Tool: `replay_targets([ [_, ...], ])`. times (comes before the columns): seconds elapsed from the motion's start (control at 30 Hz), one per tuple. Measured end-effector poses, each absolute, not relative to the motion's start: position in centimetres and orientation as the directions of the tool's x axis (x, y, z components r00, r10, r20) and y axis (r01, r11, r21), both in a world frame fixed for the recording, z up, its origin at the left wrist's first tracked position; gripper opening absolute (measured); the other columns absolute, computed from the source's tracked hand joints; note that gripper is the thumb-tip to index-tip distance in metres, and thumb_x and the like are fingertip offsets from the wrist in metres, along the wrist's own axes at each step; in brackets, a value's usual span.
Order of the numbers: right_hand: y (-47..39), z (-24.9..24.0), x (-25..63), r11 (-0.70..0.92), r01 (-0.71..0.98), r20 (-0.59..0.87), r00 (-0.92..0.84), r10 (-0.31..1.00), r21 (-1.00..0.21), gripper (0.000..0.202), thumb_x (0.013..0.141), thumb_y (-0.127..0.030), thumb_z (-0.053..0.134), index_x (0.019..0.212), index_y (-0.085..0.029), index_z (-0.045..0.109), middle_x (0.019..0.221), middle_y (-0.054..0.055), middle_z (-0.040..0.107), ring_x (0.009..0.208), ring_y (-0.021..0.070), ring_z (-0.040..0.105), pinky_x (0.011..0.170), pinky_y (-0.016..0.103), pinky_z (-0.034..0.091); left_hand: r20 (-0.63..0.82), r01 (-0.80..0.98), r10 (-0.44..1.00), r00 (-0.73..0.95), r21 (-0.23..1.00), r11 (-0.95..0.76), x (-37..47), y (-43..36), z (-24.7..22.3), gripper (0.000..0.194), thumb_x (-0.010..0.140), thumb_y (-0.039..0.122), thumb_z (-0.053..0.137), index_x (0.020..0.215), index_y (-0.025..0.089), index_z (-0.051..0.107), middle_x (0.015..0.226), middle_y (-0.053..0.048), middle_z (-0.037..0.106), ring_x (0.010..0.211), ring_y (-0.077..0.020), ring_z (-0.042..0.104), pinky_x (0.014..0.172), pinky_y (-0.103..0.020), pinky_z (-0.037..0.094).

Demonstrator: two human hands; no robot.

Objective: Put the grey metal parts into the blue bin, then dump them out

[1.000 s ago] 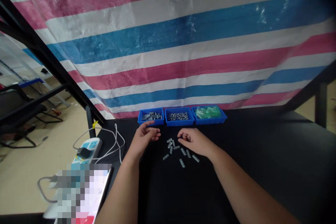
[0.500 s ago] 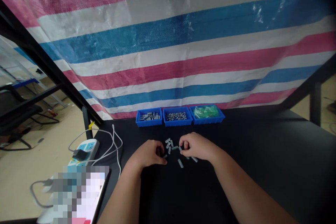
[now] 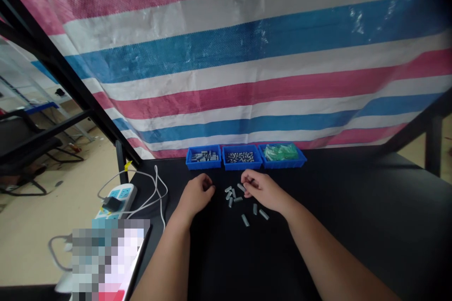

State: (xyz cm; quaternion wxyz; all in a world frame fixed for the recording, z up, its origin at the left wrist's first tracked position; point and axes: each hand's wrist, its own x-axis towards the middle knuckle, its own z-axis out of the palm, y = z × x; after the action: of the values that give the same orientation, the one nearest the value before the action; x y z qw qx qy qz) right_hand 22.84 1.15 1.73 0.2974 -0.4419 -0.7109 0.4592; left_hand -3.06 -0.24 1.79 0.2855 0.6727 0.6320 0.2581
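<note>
Several small grey metal pieces [image 3: 245, 219] lie scattered on the black table [image 3: 219, 263] between and in front of my hands. My right hand [image 3: 263, 190] pinches one grey piece [image 3: 241, 187] at its fingertips, at the right of the cluster. To the left of the pieces, my left hand [image 3: 198, 194] is curled with thumb and fingers close together; what it holds, if anything, is hidden. Behind them stand three blue trays: the left one [image 3: 204, 165] has longer grey pieces, the middle one [image 3: 242, 166] small metal pieces, the right one [image 3: 284, 163] green plastic packets.
A power strip [image 3: 123, 193] with a black plug and white cables [image 3: 155, 188] sits at the left edge. In front of it lies a device with a bright, blurred screen [image 3: 123, 258]. A striped sheet [image 3: 247, 70] hangs behind the table; a chair [image 3: 21, 136] stands at far left.
My left hand has moved back and left, away from the pieces. My right hand has moved slightly back, with a grey piece now at its fingertips. The view has shifted slightly.
</note>
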Motion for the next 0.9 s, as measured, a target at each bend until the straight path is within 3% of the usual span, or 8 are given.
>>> replay_targets([
  [0.07,1.4,1.2,22.7,0.214,0.374,0.040,-0.420,0.906,-0.902,0.008,0.091,-0.022,0.050,0.090,-0.022,0.058,0.080,0.000,0.062,0.071,0.0144,0.066,0.067,0.026,0.050,-0.040,0.659,0.997,0.064,0.752,-0.013,-3.0,-0.1,1.4,0.009,0.085,0.028,0.060,0.090,0.021,0.061,0.070,0.000,0.069,0.057,-0.0147,0.066,0.058,-0.024,0.042],
  [0.2,1.4,0.8,22.5,0.360,0.547,0.123,-0.422,0.898,-0.756,0.009,0.084,-0.016,0.059,0.086,-0.021,0.065,0.085,0.002,0.063,0.069,0.0125,0.059,0.066,0.026,0.046,-0.077,0.624,0.995,0.056,0.781,0.025,-3.0,0.2,0.8,0.008,0.085,0.026,0.060,0.089,0.020,0.064,0.070,-0.001,0.071,0.058,-0.0146,0.068,0.058,-0.023,0.046],
  [0.4,0.3,1.4,21.1,0.443,0.588,0.159,-0.471,0.868,-0.677,0.016,0.084,-0.021,0.064,0.099,-0.025,0.068,0.097,0.002,0.064,0.078,0.0135,0.059,0.069,0.026,0.045,-0.159,0.562,0.986,0.059,0.822,0.099,-3.1,0.4,0.5,0.008,0.085,0.024,0.060,0.090,0.018,0.063,0.072,-0.002,0.071,0.059,-0.0145,0.069,0.054,-0.021,0.047],
  [0.63,0.2,1.2,20.9,0.407,0.638,0.068,-0.486,0.871,-0.654,0.013,0.084,-0.025,0.067,0.097,-0.024,0.068,0.088,0.001,0.063,0.073,0.0131,0.056,0.064,0.025,0.041,-0.307,0.623,0.950,0.062,0.755,0.204,-3.7,0.2,1.0,0.019,0.083,0.034,0.063,0.077,0.016,0.060,0.061,-0.003,0.067,0.045,-0.0132,0.061,0.041,-0.019,0.039],
  [0.8,0.1,1.9,21.7,0.399,0.614,0.020,-0.530,0.848,-0.681,0.019,0.080,-0.023,0.069,0.099,-0.023,0.067,0.092,0.002,0.063,0.076,0.0142,0.058,0.066,0.025,0.043,-0.121,0.301,0.986,-0.111,0.942,0.150,-3.8,1.3,0.5,0.023,0.082,0.036,0.067,0.077,0.017,0.055,0.062,-0.001,0.065,0.050,-0.0140,0.063,0.047,-0.021,0.046],
  [0.9,0.0,2.0,21.9,0.427,0.614,0.018,-0.557,0.830,-0.664,0.018,0.076,-0.014,0.068,0.092,-0.022,0.068,0.093,0.002,0.061,0.076,0.0131,0.057,0.066,0.024,0.042,-0.039,0.193,0.975,-0.219,0.978,0.082,-3.9,1.9,0.3,0.024,0.081,0.038,0.067,0.079,0.017,0.054,0.062,0.000,0.064,0.052,-0.0139,0.064,0.050,-0.022,0.048],
])
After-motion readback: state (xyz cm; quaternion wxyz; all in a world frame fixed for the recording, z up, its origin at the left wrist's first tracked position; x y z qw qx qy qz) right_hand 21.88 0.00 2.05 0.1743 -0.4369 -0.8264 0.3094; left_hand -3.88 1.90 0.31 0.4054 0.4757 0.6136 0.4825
